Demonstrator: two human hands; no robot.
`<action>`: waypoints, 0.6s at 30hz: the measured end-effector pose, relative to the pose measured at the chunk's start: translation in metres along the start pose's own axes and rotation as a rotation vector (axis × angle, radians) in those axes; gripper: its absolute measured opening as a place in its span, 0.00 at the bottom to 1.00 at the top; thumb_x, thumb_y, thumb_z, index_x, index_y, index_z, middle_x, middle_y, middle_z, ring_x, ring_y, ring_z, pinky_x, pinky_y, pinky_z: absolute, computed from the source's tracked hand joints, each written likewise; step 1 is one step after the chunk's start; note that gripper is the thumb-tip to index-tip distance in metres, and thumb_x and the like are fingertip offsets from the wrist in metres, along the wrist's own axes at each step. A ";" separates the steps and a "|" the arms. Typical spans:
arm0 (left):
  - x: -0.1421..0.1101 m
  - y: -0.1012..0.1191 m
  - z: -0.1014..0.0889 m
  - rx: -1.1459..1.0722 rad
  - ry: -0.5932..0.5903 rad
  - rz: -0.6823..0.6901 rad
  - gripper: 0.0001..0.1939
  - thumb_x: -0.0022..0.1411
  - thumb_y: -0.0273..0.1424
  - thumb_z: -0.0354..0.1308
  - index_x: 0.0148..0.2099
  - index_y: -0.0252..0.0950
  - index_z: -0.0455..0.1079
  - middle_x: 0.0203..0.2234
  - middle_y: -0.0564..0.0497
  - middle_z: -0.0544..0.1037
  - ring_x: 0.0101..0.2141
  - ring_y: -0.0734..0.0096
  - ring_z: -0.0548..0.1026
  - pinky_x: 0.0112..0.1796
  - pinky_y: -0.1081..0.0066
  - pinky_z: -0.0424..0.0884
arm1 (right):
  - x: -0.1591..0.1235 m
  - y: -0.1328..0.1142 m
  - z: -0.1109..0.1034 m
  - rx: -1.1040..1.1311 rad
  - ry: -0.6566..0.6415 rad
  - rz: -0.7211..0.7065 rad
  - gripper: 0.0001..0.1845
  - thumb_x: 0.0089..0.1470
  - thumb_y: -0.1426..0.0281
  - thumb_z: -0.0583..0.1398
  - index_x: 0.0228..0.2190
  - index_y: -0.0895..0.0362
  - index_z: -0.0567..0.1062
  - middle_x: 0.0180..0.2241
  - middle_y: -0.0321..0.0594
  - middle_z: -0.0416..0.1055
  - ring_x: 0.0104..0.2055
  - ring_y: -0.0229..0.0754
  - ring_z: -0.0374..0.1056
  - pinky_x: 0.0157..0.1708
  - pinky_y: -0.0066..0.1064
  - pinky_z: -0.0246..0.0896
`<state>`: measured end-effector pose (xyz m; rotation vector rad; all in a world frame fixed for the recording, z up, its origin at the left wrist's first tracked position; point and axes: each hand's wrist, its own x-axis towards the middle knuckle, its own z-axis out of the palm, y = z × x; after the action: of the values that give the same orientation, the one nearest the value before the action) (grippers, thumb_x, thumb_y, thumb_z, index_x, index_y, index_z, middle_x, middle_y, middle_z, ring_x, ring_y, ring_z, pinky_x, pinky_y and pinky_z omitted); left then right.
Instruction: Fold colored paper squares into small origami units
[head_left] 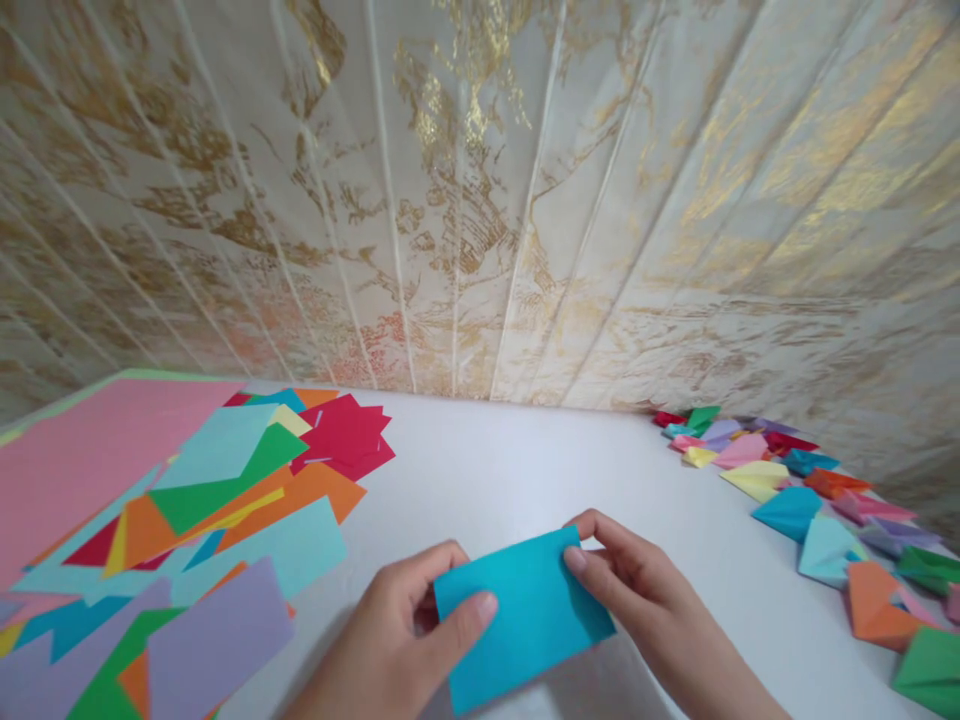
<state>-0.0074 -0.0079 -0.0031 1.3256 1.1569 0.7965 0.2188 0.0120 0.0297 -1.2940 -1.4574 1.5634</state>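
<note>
Left hand (405, 625) and right hand (634, 580) are both closed on one blue sheet (525, 615), the left thumb flat over its left side, the right pinching near its upper right corner, just above the white counter (510, 470). No crease shows on it from where I stand, so I'd judge this piece barely begun. Nearest on the left lies an uncreased lilac sheet (221, 635); nearest on the right, a folded green piece (930, 672). Farther along the right edge, a row of folded pieces (787, 512) looks like finished work. Across on the left, overlapping flat sheets (225, 435) and a jagged red stack (349, 435) suggest plenty remains. Gold-patterned fabric (457, 220) rises behind.
</note>
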 end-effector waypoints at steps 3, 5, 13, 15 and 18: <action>0.006 0.002 -0.008 -0.251 0.038 -0.091 0.25 0.55 0.55 0.63 0.32 0.40 0.61 0.22 0.58 0.65 0.23 0.73 0.63 0.24 0.75 0.61 | 0.000 0.002 0.001 0.023 -0.120 0.063 0.28 0.52 0.43 0.62 0.27 0.55 0.65 0.17 0.29 0.62 0.21 0.35 0.60 0.24 0.25 0.55; 0.012 0.003 -0.014 -0.274 0.038 -0.095 0.25 0.53 0.54 0.65 0.32 0.40 0.61 0.23 0.57 0.67 0.22 0.73 0.64 0.24 0.74 0.61 | -0.003 0.002 -0.002 -0.002 -0.167 0.038 0.24 0.58 0.47 0.60 0.30 0.56 0.69 0.21 0.34 0.69 0.25 0.37 0.65 0.27 0.27 0.61; 0.018 0.008 -0.008 -0.015 -0.131 -0.061 0.16 0.62 0.45 0.60 0.34 0.39 0.65 0.24 0.57 0.68 0.26 0.71 0.67 0.26 0.74 0.62 | -0.011 -0.013 -0.019 -0.726 -0.312 -0.545 0.15 0.65 0.73 0.53 0.42 0.47 0.79 0.52 0.44 0.70 0.51 0.47 0.68 0.49 0.38 0.67; 0.017 0.008 0.001 0.224 -0.086 0.062 0.07 0.64 0.37 0.59 0.38 0.39 0.68 0.29 0.55 0.71 0.32 0.67 0.71 0.33 0.71 0.67 | -0.011 -0.017 -0.020 -0.882 -0.371 -0.626 0.13 0.62 0.74 0.57 0.38 0.49 0.80 0.51 0.44 0.71 0.51 0.48 0.66 0.49 0.39 0.67; 0.011 -0.001 0.014 0.580 0.075 0.377 0.16 0.63 0.23 0.52 0.51 0.41 0.68 0.44 0.49 0.75 0.46 0.60 0.72 0.46 0.62 0.69 | -0.009 -0.016 -0.022 -0.926 -0.410 -0.610 0.08 0.63 0.69 0.59 0.36 0.53 0.80 0.47 0.45 0.75 0.48 0.48 0.66 0.48 0.38 0.66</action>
<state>0.0084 -0.0023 -0.0081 2.0527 1.2685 0.8115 0.2391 0.0146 0.0492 -0.7989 -2.7045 0.7499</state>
